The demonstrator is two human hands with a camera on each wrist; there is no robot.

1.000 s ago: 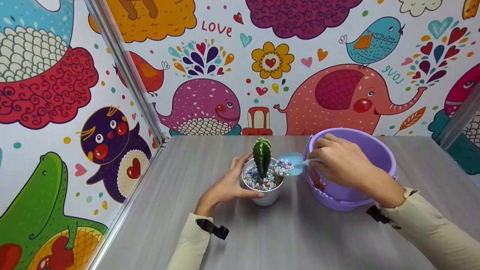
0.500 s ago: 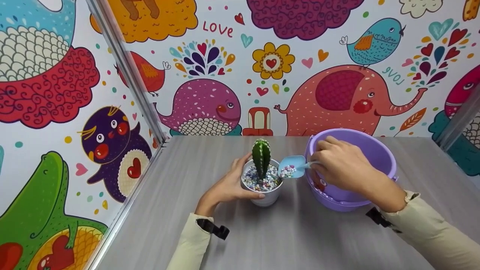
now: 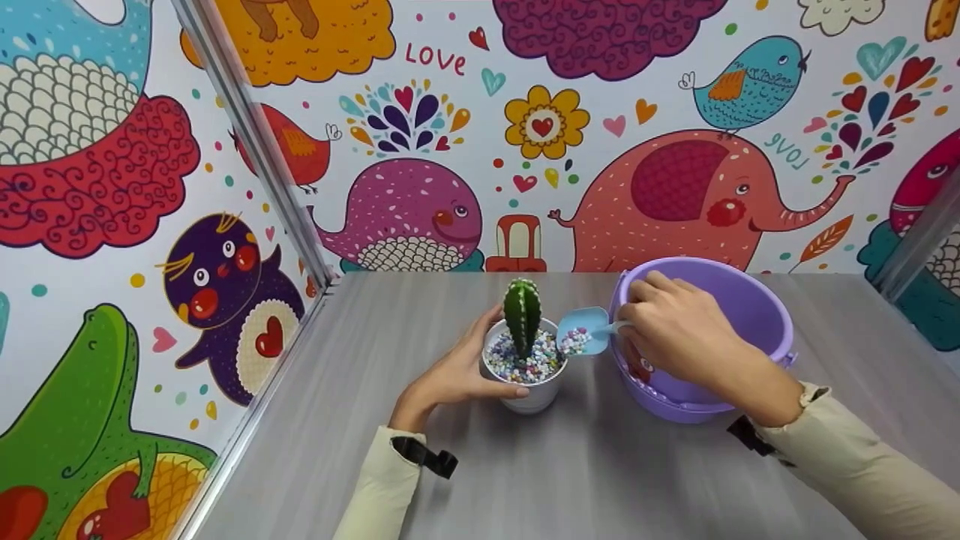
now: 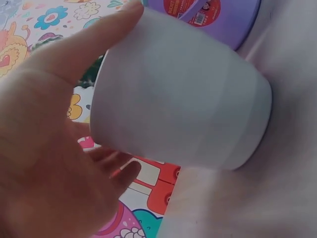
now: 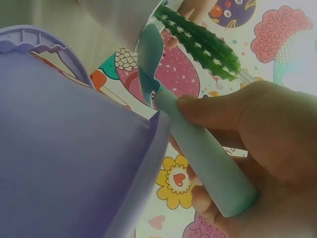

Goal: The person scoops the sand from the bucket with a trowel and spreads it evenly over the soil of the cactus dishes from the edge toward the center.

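A green cactus [image 3: 523, 319] stands upright in a white flowerpot [image 3: 534, 397], its surface covered with small multicoloured pebbles [image 3: 517, 366]. My left hand [image 3: 465, 371] holds the pot from the left, thumb across the near side and fingers round the far side. In the left wrist view the flowerpot [image 4: 183, 94] hides part of that grip. With my right hand [image 3: 671, 319] I grip the handle of a light blue toy shovel [image 3: 596, 330]. Some pebbles lie on its blade, whose tip is at the pot's right rim. The right wrist view shows the handle [image 5: 205, 163] between thumb and fingers.
A purple bucket [image 3: 772, 315] stands right of the pot, under my right hand; its inside is partly hidden. The grey table [image 3: 360, 330] meets patterned walls at the back and left. A metal strip [image 3: 247, 142] runs up the corner.
Pebbles have slid off the shovel into the pot, leaving fewer on the blade. The blade has drawn slightly right, off the pot's opening to its rim. My left hand keeps its place.
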